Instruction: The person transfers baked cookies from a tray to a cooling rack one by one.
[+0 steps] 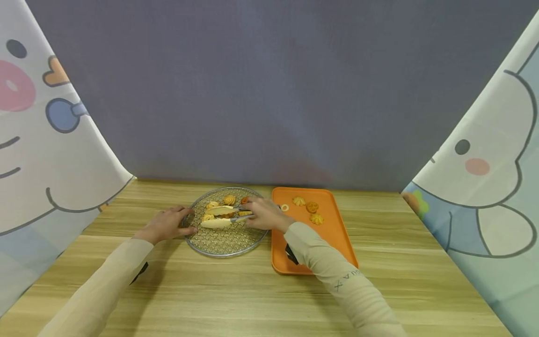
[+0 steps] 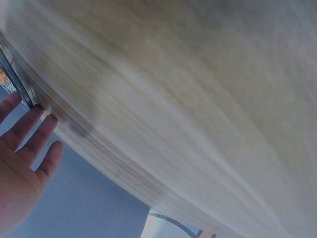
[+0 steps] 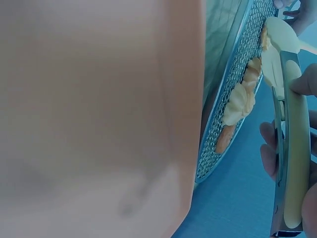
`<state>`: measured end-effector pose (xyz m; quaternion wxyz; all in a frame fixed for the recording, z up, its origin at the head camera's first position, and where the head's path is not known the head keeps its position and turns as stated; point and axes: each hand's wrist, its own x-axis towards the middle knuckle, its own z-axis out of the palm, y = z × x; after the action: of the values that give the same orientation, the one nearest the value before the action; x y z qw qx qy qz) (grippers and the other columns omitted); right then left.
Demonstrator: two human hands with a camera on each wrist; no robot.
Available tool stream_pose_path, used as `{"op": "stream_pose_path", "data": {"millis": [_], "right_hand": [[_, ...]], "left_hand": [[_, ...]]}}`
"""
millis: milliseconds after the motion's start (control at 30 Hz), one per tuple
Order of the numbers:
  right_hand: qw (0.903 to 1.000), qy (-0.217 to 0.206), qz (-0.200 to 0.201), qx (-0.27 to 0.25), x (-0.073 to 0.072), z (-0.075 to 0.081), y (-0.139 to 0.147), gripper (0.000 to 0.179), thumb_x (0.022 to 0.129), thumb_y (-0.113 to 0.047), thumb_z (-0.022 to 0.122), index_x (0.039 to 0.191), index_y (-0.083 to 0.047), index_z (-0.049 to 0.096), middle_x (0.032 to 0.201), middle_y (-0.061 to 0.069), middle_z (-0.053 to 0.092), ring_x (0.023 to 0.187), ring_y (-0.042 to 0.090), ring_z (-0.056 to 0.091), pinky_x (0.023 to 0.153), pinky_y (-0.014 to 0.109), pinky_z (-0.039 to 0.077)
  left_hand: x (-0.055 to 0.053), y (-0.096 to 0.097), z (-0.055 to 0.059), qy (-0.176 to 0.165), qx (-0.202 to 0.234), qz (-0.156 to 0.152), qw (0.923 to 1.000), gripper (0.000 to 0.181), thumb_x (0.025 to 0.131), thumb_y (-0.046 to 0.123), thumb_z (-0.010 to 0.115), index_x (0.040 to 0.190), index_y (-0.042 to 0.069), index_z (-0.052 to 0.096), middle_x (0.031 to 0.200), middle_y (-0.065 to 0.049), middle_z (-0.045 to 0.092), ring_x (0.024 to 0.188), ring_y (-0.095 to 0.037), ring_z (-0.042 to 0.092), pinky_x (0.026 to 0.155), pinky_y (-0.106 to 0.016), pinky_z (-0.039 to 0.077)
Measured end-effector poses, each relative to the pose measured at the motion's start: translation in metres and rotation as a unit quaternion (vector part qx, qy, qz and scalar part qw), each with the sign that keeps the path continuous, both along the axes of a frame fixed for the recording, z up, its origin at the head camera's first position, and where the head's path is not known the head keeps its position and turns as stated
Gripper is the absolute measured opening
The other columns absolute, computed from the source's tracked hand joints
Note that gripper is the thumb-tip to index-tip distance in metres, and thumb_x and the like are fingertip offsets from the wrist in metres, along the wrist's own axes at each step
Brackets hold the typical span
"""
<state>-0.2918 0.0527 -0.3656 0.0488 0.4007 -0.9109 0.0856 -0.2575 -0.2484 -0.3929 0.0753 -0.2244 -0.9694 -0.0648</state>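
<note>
In the head view, my right hand (image 1: 267, 214) holds a pair of food tongs (image 1: 216, 223) with cream-coloured tips and metal arms. The tips are spread low over the round metal mesh tray (image 1: 227, 245), on either side of a cookie partly hidden between them. Thumb and fingers wrap the cream-padded handle (image 3: 295, 148) in the right wrist view. Piped cookies (image 1: 229, 200) lie about the tongs on the mesh. My left hand (image 1: 166, 225) rests at the tray's left rim; its fingers, loosely extended in the left wrist view, touch the edge.
To the right of the mesh tray stands an orange rectangular tray (image 1: 281, 248), holding several cookies (image 1: 312, 207) and a small pale ring-shaped piece (image 1: 284, 207). Both are on a wood-grain table (image 1: 202, 290). A grey cloth wall (image 1: 269, 103) rises behind, with cartoon-printed sheets at both sides.
</note>
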Motion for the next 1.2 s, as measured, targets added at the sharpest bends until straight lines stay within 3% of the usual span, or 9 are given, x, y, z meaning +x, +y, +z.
{"op": "stream_pose_path", "data": {"millis": [267, 500, 567, 767, 900, 1067, 1200], "right_hand": [[0.9999, -0.003, -0.010, 0.007, 0.001, 0.000, -0.001, 0.047, 0.082, -0.026, 0.064, 0.125, -0.010, 0.056, 0.128, 0.013, 0.053, 0.054, 0.006, 0.046, 0.043, 0.018, 0.032], [1.0000, 0.000, -0.007, -0.002, 0.002, 0.007, 0.006, 0.046, 0.081, -0.025, 0.065, 0.123, -0.009, 0.057, 0.131, 0.014, 0.052, 0.069, 0.007, 0.059, 0.057, 0.018, 0.046], [1.0000, 0.002, -0.004, -0.006, 0.002, 0.010, 0.010, 0.046, 0.081, -0.023, 0.063, 0.124, -0.009, 0.057, 0.132, 0.016, 0.051, 0.064, 0.006, 0.058, 0.053, 0.017, 0.046], [0.9998, -0.002, -0.004, -0.021, 0.005, 0.019, 0.030, 0.047, 0.081, -0.021, 0.062, 0.126, -0.009, 0.055, 0.123, 0.013, 0.056, 0.059, 0.005, 0.051, 0.043, 0.016, 0.037], [0.9995, -0.002, -0.020, -0.026, 0.008, 0.024, 0.048, 0.046, 0.082, -0.021, 0.062, 0.126, -0.007, 0.055, 0.112, 0.008, 0.059, 0.066, 0.008, 0.050, 0.050, 0.019, 0.038], [0.9988, 0.006, -0.035, -0.035, 0.006, 0.028, 0.074, 0.045, 0.083, -0.022, 0.062, 0.125, -0.008, 0.056, 0.119, 0.010, 0.057, 0.069, 0.009, 0.055, 0.054, 0.020, 0.042], [0.9981, 0.030, -0.034, -0.043, 0.003, 0.027, 0.097, 0.044, 0.082, -0.022, 0.064, 0.123, -0.008, 0.058, 0.106, 0.008, 0.058, 0.068, 0.011, 0.051, 0.054, 0.021, 0.041]], "left_hand": [[0.002, 0.000, 0.001, -0.001, -0.006, 0.003, 1.0000, 0.059, 0.078, 0.047, 0.066, 0.118, 0.005, 0.056, 0.115, -0.025, 0.057, 0.096, -0.045, 0.058, 0.077, -0.060, 0.048], [0.003, -0.001, 0.001, -0.001, -0.009, 0.005, 1.0000, 0.058, 0.078, 0.047, 0.066, 0.118, 0.006, 0.056, 0.115, -0.024, 0.057, 0.095, -0.045, 0.058, 0.076, -0.061, 0.048], [0.003, -0.001, 0.001, 0.001, -0.010, 0.005, 0.9999, 0.058, 0.078, 0.046, 0.066, 0.118, 0.005, 0.056, 0.115, -0.024, 0.057, 0.094, -0.045, 0.059, 0.075, -0.060, 0.048], [0.000, -0.001, -0.001, 0.003, -0.008, 0.003, 1.0000, 0.060, 0.078, 0.047, 0.066, 0.119, 0.005, 0.055, 0.116, -0.024, 0.057, 0.096, -0.045, 0.058, 0.076, -0.060, 0.048], [-0.002, -0.001, -0.002, 0.005, -0.002, -0.001, 1.0000, 0.060, 0.078, 0.046, 0.067, 0.119, 0.005, 0.055, 0.116, -0.025, 0.057, 0.096, -0.045, 0.058, 0.076, -0.060, 0.048], [-0.003, -0.003, -0.004, 0.002, 0.000, 0.000, 1.0000, 0.061, 0.078, 0.048, 0.065, 0.120, 0.004, 0.055, 0.117, -0.026, 0.056, 0.098, -0.046, 0.057, 0.077, -0.061, 0.047], [-0.004, -0.005, -0.005, -0.001, -0.004, 0.002, 1.0000, 0.062, 0.079, 0.048, 0.064, 0.122, 0.004, 0.054, 0.119, -0.027, 0.054, 0.099, -0.047, 0.056, 0.078, -0.063, 0.046]]}}
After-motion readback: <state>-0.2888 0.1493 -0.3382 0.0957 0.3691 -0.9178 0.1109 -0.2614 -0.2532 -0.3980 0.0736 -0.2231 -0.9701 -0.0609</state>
